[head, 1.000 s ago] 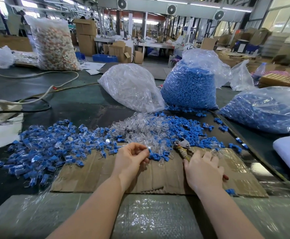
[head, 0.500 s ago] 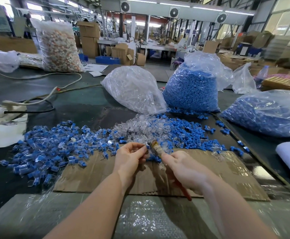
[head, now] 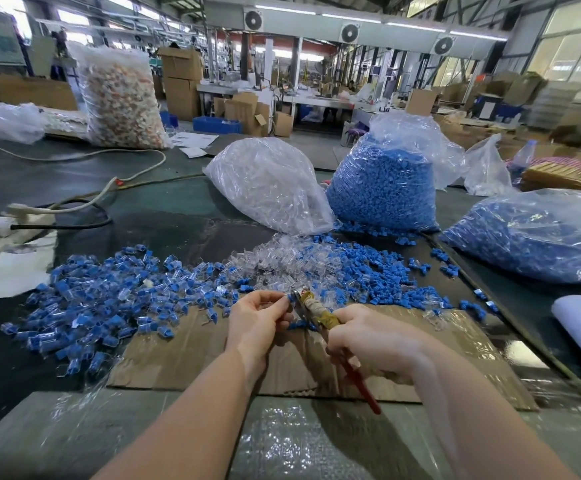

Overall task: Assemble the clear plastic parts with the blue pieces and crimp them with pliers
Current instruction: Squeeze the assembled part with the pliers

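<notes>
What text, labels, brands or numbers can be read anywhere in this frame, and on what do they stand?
No text can be read.
Sheets of paper on the far table: printed marks, too small and blurred to read.
Cardboard boxes in the background: no readable print.
Pliers in the right hand: no brand visible.
Piece pinched by the left hand: no marking visible.
</notes>
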`<state>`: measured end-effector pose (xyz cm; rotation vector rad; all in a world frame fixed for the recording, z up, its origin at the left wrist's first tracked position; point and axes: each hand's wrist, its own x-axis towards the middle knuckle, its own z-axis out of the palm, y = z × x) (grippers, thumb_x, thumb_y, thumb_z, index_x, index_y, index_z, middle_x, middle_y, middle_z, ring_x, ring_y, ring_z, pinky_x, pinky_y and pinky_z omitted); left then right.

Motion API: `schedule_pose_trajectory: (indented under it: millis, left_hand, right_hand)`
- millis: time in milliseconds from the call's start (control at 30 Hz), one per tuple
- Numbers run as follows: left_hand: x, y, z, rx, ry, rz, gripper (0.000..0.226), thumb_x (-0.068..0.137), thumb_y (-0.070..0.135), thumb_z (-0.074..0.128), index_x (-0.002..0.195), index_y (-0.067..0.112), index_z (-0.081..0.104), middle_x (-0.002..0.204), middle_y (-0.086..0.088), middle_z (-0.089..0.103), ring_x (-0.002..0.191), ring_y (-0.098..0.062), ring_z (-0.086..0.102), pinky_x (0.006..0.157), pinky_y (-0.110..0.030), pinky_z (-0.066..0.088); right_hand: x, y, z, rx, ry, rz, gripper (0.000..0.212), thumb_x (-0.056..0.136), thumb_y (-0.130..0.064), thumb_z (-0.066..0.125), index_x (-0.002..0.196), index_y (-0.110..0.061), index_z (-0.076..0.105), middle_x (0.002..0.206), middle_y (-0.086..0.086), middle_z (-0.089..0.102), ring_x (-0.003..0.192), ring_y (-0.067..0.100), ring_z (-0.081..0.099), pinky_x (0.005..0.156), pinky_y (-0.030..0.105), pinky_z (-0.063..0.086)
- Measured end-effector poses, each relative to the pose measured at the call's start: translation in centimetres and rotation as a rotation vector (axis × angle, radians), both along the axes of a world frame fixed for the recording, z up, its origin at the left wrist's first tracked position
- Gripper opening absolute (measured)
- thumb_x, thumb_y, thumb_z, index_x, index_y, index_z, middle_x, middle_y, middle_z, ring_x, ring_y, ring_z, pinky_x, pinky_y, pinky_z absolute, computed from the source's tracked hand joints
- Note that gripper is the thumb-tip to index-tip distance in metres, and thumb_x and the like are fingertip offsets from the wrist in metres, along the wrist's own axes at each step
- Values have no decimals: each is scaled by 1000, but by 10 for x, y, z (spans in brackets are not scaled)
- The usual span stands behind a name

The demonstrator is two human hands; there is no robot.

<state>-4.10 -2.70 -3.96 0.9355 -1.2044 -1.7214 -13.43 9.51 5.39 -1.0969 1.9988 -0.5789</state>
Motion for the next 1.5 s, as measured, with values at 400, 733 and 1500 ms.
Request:
schedule_pose_trajectory:
  millis: [400, 733, 1500]
  left_hand:
    - [2, 3, 3, -37, -43, -40, 8, 86, -1, 59, 86, 6, 63, 65, -4, 64, 50, -5, 58, 48, -17, 48]
    - [3, 7, 5, -39, -27, -56, 10, 86, -3, 58, 85, 6, 62, 63, -6, 62, 46, -5, 56, 42, -16, 44]
    - [1, 0, -4, -30, 13, -10, 7, 88, 4, 59, 84, 9, 61, 55, 1, 64, 46, -7, 53, 39, -20, 39]
  right_hand:
    - [0, -1, -2, 7, 37, 35, 4, 84, -9, 45, 86, -10, 49, 82, 9, 49, 73, 22, 46, 63, 33, 33]
    - [5, -5, -6, 10, 241, 65, 24, 90, -7, 41, 71, -19, 36, 68, -1, 42, 55, 11, 38, 48, 22, 28]
    - [12, -3, 2, -11, 219, 76, 25, 90, -8, 41, 69, -21, 37, 63, -2, 41, 47, 9, 35, 40, 18, 26]
